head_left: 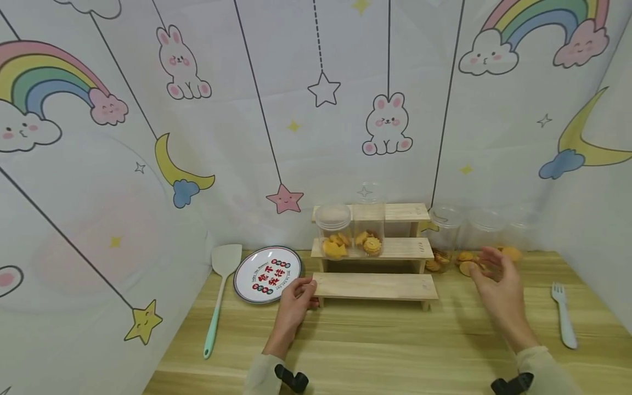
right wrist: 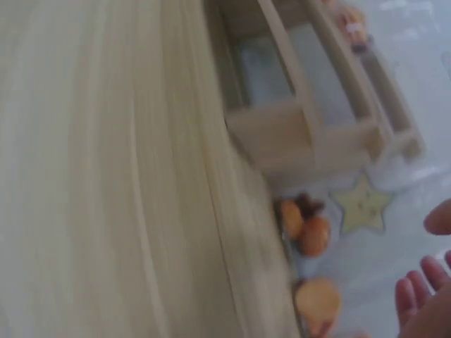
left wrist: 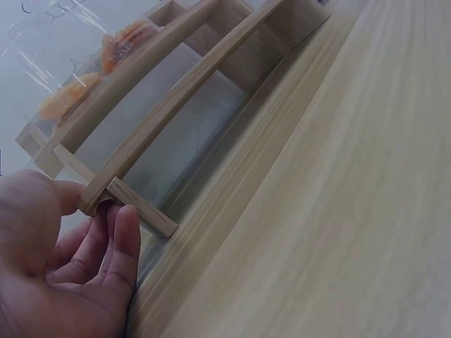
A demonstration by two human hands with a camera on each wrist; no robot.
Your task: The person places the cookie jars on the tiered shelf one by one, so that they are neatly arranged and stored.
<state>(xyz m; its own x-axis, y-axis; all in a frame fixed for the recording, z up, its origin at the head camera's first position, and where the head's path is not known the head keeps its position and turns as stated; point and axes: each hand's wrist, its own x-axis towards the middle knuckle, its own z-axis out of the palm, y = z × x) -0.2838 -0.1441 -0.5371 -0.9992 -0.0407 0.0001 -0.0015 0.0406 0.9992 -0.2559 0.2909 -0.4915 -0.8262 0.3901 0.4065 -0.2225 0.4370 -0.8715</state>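
A three-tier wooden display stand (head_left: 375, 286) stands against the back wall. My left hand (head_left: 295, 299) pinches the left end of its lowest tier, thumb on top and fingers curled beneath, as the left wrist view (left wrist: 77, 253) shows. On the middle tier sit two clear jars with yellow cookies, a round lidded jar (head_left: 333, 222) and a taller jar (head_left: 369, 219) beside it. My right hand (head_left: 503, 299) is raised in front of the clear jars (head_left: 486, 233) right of the stand. Its thumb and fingers are spread apart with nothing between them.
Left of the stand lie a round white plate (head_left: 252, 282) with red print and a spatula (head_left: 227, 260) with a mint handle. A pale fork (head_left: 564, 315) lies at the far right of the wooden table (head_left: 375, 345). A cartoon-printed cloth (head_left: 247, 137) hangs behind.
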